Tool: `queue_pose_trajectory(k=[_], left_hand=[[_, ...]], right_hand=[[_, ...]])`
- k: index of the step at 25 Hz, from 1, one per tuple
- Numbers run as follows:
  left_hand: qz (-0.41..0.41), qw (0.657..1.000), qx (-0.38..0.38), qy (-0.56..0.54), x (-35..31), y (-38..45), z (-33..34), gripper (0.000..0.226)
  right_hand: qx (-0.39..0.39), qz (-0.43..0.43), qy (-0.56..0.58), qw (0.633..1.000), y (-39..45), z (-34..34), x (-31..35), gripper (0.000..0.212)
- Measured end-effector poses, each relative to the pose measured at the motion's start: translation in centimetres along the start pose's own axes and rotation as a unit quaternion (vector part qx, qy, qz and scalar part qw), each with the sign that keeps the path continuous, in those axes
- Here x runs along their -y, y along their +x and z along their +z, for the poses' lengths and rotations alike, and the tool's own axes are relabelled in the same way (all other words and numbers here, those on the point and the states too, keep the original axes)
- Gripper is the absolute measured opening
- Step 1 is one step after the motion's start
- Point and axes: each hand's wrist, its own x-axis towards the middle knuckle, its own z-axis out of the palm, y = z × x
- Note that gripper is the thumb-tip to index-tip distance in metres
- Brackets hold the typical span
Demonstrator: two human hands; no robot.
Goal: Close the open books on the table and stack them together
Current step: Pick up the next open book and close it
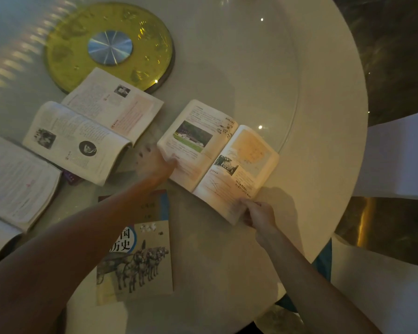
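An open book with photos and a map (pixel 217 155) lies right of centre on the round table. My left hand (pixel 155 162) grips its left page edge, blurred. At the book's near right corner, my right hand (pixel 258 213) pinches the pages. A second open book (pixel 92 131) lies to the left. A third open book (pixel 17 182) sits at the far left edge. Near me a closed book with horses on its cover (pixel 140 256) lies flat, partly under my left forearm.
A yellow-green glass turntable with a metal hub (pixel 109 47) sits at the back of the white round table (pixel 311 116). A small purple object (pixel 71 177) peeks from under the second book. White chair covers (pixel 396 155) stand at the right.
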Motion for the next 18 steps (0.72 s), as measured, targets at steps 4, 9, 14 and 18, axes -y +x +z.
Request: queue_pose_trajectory(k=[4,9,14,18], left_hand=[[-0.036,0.986,0.041,-0.155,-0.1,-0.2,-0.8,0.059],[0.051,0.958,0.081,-0.272,-4.4,-2.9,-3.0,0.021],[0.168,0.924,0.147,-0.312,-8.9,-7.5,-2.0,0.019],[0.208,0.905,0.203,-0.312,-11.6,-9.9,2.6,0.016]], right_hand=[[0.0,-0.008,0.07,0.998,-0.3,-0.8,1.2,0.032],[0.027,-0.077,0.109,0.991,-0.8,-3.1,3.9,0.01],[0.023,-0.084,0.161,0.983,-0.5,-4.4,5.5,0.018],[0.013,-0.086,0.138,0.987,-0.5,-6.3,5.0,0.027]])
